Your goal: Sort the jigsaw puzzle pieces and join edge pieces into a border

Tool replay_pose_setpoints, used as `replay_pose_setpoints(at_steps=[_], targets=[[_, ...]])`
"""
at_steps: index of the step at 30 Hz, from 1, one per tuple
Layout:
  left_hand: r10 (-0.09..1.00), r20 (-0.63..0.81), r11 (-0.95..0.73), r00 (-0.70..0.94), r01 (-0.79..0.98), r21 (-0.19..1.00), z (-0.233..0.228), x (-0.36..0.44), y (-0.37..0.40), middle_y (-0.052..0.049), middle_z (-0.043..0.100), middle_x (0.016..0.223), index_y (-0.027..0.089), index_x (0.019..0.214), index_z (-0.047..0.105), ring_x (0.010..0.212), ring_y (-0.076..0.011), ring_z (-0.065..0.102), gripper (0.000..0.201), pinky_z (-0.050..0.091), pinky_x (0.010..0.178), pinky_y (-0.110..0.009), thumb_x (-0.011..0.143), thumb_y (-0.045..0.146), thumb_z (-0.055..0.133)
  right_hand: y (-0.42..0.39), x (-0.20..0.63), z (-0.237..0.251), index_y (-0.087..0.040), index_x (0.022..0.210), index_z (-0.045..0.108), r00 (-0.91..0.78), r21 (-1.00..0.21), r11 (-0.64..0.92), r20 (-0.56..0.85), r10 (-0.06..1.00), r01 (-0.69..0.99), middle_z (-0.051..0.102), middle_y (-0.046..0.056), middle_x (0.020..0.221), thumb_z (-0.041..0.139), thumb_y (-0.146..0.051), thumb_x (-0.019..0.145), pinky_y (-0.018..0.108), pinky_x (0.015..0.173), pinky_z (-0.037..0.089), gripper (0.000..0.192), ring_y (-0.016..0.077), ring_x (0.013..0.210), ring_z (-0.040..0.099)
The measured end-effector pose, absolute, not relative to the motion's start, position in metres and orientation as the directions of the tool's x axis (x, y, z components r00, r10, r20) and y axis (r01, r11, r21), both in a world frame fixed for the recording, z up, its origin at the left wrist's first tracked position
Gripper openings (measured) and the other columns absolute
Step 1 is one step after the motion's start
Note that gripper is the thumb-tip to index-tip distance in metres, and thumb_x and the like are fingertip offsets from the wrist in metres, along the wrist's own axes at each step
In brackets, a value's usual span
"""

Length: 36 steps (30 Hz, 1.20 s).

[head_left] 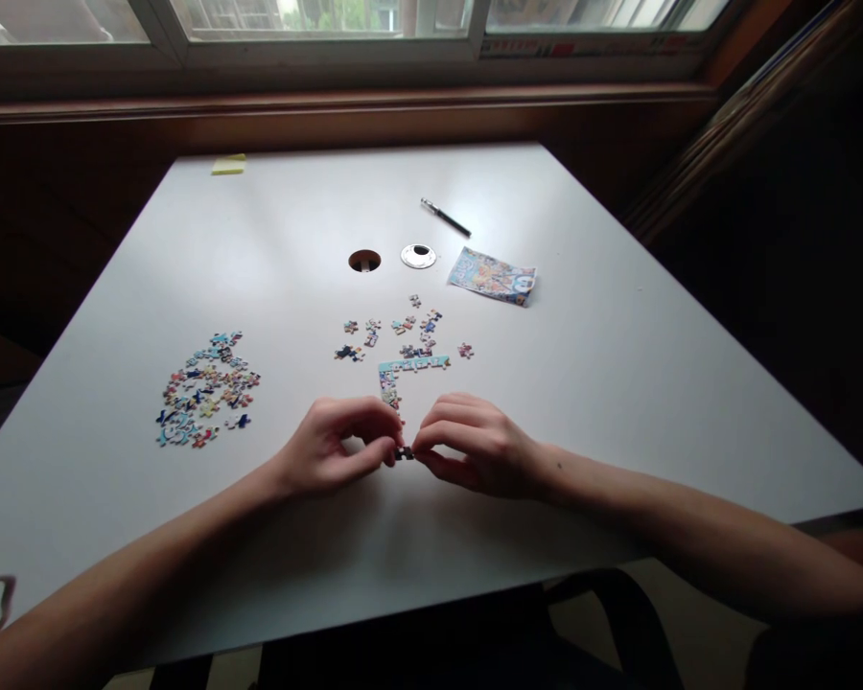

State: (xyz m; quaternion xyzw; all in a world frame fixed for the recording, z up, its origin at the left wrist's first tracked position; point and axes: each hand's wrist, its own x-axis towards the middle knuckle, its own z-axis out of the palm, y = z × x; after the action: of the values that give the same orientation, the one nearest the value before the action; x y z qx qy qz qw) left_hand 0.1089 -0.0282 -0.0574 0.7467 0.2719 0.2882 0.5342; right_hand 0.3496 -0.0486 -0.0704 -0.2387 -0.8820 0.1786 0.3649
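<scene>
Hands: left hand (338, 443) and right hand (471, 443) meet fingertip to fingertip, both pinching a small dark puzzle piece (404, 452) just above the surface (618, 383).
Piece position: between the two hands, at the near end of the assembled edge strip (411, 368).
Strip: L-shaped, lying just beyond the hands.
Loose pieces: a small scatter (395, 335) behind the strip; a larger pile (205, 391) well to the left.
Further back: picture card (493, 276), pen (446, 218), round cap (418, 256), cable hole (364, 261), yellow note (228, 165).
</scene>
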Motion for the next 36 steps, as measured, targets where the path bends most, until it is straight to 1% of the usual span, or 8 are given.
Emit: replay_pose_setpoints(at_steps=[2,3,5,10,13,18,22,36], targets=[[0.757,0.314,-0.482,0.572,0.165,0.861,-0.059,0.103,-0.022,-0.005,0.067,0.073,0.016,0.088,0.067,0.063,-0.0140,0.061,0.008,0.050,0.060,-0.027,0.087,0.015,0.060,-0.047,0.350,-0.071,-0.019,0.088,0.064,-0.600,-0.530,0.784,0.525,0.603,0.324,0.068,0.004,0.078,0.061,-0.016,0.090,0.030,0.071,0.049,0.005,0.0148,0.072,0.060],[0.744,0.393,-0.572,0.540,0.212,0.792,-0.060,0.100,-0.018,-0.004,0.065,0.071,0.016,0.085,0.067,0.062,-0.0135,0.058,0.008,0.048,0.060,-0.028,0.084,0.013,0.060,-0.047,0.350,-0.072,-0.019,0.085,0.063,-0.594,-0.549,0.764,0.505,0.626,0.339,0.067,0.004,0.076,0.061,-0.016,0.090,0.030,0.070,0.048,0.007,0.0145,0.071,0.059],[0.677,0.474,-0.693,0.563,0.272,0.667,-0.063,0.095,-0.010,-0.003,0.063,0.069,0.018,0.082,0.068,0.065,-0.0142,0.054,0.010,0.047,0.064,-0.029,0.080,0.010,0.062,-0.045,0.349,-0.073,-0.019,0.080,0.063,-0.593,-0.580,0.733,0.465,0.657,0.356,0.066,0.002,0.072,0.061,-0.017,0.091,0.029,0.070,0.047,0.011,0.0138,0.068,0.057],[0.466,0.489,-0.854,0.737,0.230,0.467,-0.069,0.095,-0.005,-0.005,0.070,0.090,0.023,0.091,0.071,0.089,-0.0197,0.058,0.016,0.050,0.085,-0.036,0.077,0.014,0.069,-0.047,0.344,-0.074,-0.018,0.077,0.064,-0.623,-0.603,0.704,0.398,0.673,0.375,0.063,0.001,0.068,0.062,-0.018,0.089,0.028,0.070,0.046,0.012,0.0134,0.067,0.054],[0.400,0.458,-0.892,0.794,0.222,0.395,-0.071,0.097,-0.008,-0.003,0.072,0.097,0.025,0.098,0.070,0.099,-0.0219,0.059,0.020,0.047,0.092,-0.038,0.078,0.022,0.072,-0.048,0.341,-0.076,-0.018,0.077,0.063,-0.649,-0.566,0.725,0.389,0.654,0.392,0.063,0.002,0.069,0.061,-0.018,0.090,0.028,0.069,0.045,0.013,0.0139,0.067,0.054],[0.356,0.406,-0.911,0.842,0.216,0.351,-0.072,0.098,-0.008,-0.003,0.074,0.101,0.025,0.098,0.070,0.102,-0.0217,0.061,0.017,0.044,0.091,-0.037,0.082,0.031,0.072,-0.048,0.340,-0.080,-0.018,0.077,0.062,-0.661,-0.537,0.738,0.384,0.645,0.408,0.062,0.003,0.070,0.059,-0.018,0.090,0.028,0.068,0.044,0.014,0.0144,0.068,0.054],[0.351,0.409,-0.914,0.842,0.212,0.347,-0.072,0.099,-0.006,-0.002,0.075,0.099,0.025,0.095,0.070,0.101,-0.0203,0.062,0.011,0.043,0.091,-0.035,0.084,0.029,0.071,-0.047,0.341,-0.079,-0.017,0.075,0.061,-0.667,-0.512,0.748,0.384,0.638,0.421,0.061,0.003,0.069,0.057,-0.019,0.092,0.027,0.067,0.043,0.017,0.0142,0.068,0.052],[0.357,0.406,-0.905,0.841,0.205,0.373,-0.075,0.098,-0.006,-0.002,0.074,0.093,0.027,0.093,0.073,0.102,-0.0191,0.062,0.008,0.041,0.090,-0.034,0.086,0.027,0.071,-0.049,0.342,-0.081,-0.018,0.079,0.064,-0.708,-0.422,0.779,0.352,0.612,0.463,0.060,0.004,0.075,0.053,-0.022,0.095,0.028,0.068,0.040,0.020,0.0147,0.071,0.048]])
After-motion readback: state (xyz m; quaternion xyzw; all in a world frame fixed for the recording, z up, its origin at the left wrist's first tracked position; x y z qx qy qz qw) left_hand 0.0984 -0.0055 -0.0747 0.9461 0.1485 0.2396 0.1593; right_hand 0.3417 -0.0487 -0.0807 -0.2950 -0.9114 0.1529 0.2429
